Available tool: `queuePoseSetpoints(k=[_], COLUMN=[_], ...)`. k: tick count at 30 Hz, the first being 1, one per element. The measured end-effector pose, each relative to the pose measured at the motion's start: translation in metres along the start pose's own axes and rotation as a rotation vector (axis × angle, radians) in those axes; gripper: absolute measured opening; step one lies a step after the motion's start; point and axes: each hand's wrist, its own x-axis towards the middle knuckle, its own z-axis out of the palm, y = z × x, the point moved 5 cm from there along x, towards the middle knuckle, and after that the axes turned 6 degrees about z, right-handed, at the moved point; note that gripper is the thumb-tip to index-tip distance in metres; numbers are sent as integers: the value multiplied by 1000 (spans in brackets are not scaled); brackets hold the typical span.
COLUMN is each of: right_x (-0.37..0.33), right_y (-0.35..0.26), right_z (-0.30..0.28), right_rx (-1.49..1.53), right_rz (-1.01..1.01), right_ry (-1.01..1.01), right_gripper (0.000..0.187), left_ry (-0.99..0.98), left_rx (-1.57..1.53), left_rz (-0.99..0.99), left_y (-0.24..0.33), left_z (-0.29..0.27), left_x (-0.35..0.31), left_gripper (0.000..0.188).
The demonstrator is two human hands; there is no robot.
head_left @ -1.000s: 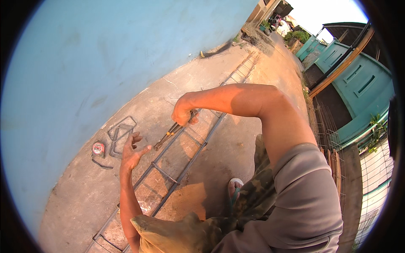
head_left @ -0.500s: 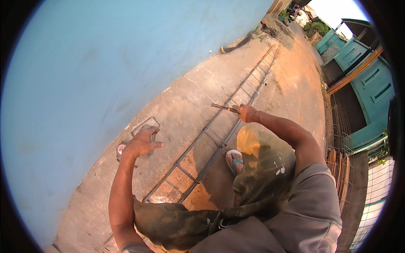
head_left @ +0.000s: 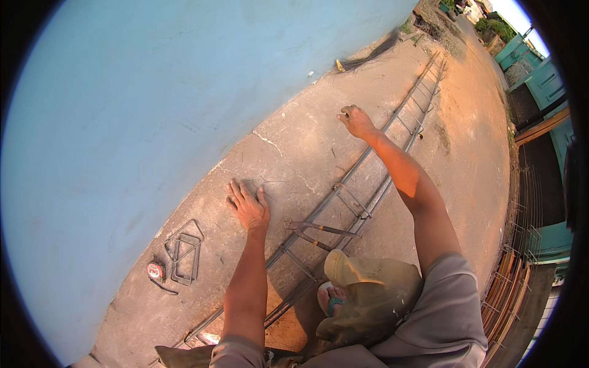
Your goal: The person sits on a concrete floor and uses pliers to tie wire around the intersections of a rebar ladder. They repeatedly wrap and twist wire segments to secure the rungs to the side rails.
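My left hand (head_left: pixel 249 207) is open, fingers spread, over the concrete beside a few thin wire pieces (head_left: pixel 270 181). Further out, my right hand (head_left: pixel 358 122) hangs over the ground left of the steel bar frame (head_left: pixel 343 178). Its fingers are curled in; whatever they may hold is too small to make out. A pair of pincers (head_left: pixel 322 228) with dark handles lies across the frame's bars, handles apart, touched by neither hand. Bent steel stirrups (head_left: pixel 185 254) rest on the concrete left of my left hand, beside a red and white tape measure (head_left: pixel 156 270).
A light blue wall (head_left: pixel 141 122) rises along the left. Against its foot, further off, lies a bundle of dark wire (head_left: pixel 371 56). My sandalled foot (head_left: pixel 331 299) is beside the frame. Rusty bars (head_left: pixel 506 282) are stacked at the right, near green gates (head_left: pixel 543 83).
My right hand has let go of the pincers, now lying on the frame, and reached forward and left. My left hand has moved away from the stirrups, forward and right. The view has shifted.
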Motion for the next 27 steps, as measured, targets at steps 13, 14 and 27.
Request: queuePoseSetpoints(k=[13,14,27], right_x=[190,193,202], right_y=[71,66,58], right_z=[82,90,102], right_rx=[316,320,-24], right_rz=[238,233,144], right_ry=[282,258,178], right_gripper=[47,50,43], left_ry=[-66,-69,-109], left_rx=[112,122,101], left_rz=[-38,-49,-66], left_y=[13,10,10], left_z=[7,7,6], left_x=[9,8,11], left_gripper=[58,59,63])
